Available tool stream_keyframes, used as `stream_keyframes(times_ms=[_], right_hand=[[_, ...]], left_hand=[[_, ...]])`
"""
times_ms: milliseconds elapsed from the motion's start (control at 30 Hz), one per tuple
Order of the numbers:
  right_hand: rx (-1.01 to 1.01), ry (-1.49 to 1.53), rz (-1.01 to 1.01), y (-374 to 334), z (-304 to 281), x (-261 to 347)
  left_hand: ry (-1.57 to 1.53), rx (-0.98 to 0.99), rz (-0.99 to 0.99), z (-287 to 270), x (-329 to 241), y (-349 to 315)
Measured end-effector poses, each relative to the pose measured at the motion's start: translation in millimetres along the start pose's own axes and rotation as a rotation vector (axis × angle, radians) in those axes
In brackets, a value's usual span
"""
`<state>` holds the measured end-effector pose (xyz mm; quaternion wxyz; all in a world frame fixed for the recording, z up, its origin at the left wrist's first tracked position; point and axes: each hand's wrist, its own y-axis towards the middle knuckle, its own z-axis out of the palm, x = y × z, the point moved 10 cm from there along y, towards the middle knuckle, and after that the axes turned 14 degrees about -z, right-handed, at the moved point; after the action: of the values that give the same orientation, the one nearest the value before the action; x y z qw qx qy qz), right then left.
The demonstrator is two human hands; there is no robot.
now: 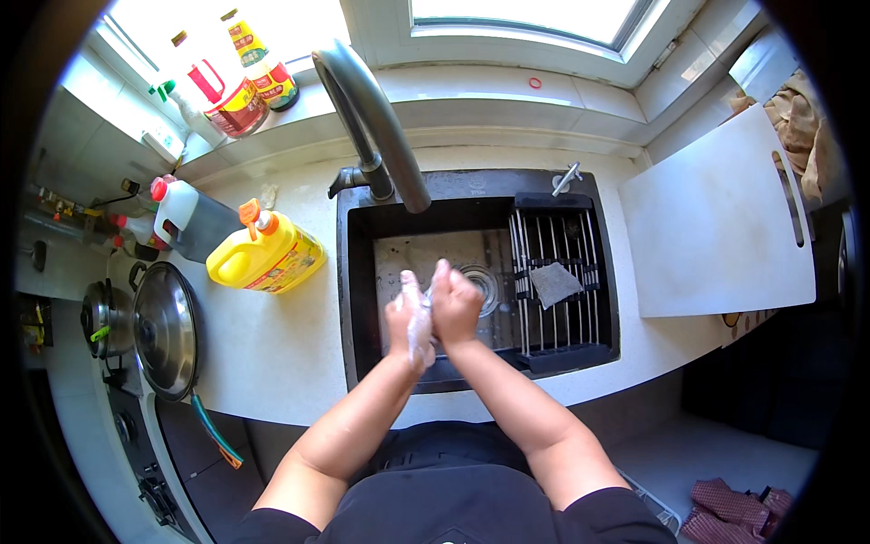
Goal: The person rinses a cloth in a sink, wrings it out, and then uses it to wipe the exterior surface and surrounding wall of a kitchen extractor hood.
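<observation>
Both hands are pressed together over the black sink [356,272], above the drain side of its basin. White suds cover much of my left hand [410,317], whose fingers are curled in. My right hand [456,304] is bent closed against it, knuckles up, with its inner side hidden. Whether anything lies between the palms does not show. Right of the hands, a grey scouring pad [555,285] rests on a metal-barred drying rack [544,331] set across the sink. The tall grey faucet [385,136] arches over the back of the basin, with no water visible under its spout.
On the left counter stand a yellow detergent jug [267,254], a dark-filled jug [195,222] and a lidded pan [168,331]. Bottles [236,100] line the windowsill. A white cutting board [720,222] stands at the right. A small silver tap [566,179] sits behind the rack.
</observation>
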<state>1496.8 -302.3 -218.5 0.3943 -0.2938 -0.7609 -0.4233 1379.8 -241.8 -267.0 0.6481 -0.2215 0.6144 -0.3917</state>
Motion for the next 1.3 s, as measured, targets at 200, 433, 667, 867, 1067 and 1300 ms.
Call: stream_keyframes(times_ms=[200,433,667,867,1067,1300], right_hand=[[0.05,0.053,-0.129,-12.7,0.9,35.9],[0.119,0.18,-0.316,-22.1,-3.9,67.2],[0.046,-0.035,-0.109,-1.1,-4.2,23.9],[0.039,-0.025,-0.139,4.6,1.0,14.8],[0.112,0.069,-0.29,-17.3,-1.3,57.4],[0.033,0.064,-0.269,-11.4,-3.5,49.2]], left_hand=[[-0.146,0.141,0.11,-11.8,-6.3,22.7],[-0.06,0.023,0.082,-20.7,-8.3,37.3],[-0.145,0.078,-0.063,6.8,3.8,8.6],[-0.125,0.082,-0.035,1.1,7.6,10.3],[-0.261,0.242,-0.05,-8.3,2.9,49.7],[-0.153,0.154,-0.032,-3.1,11.7,40.8]])
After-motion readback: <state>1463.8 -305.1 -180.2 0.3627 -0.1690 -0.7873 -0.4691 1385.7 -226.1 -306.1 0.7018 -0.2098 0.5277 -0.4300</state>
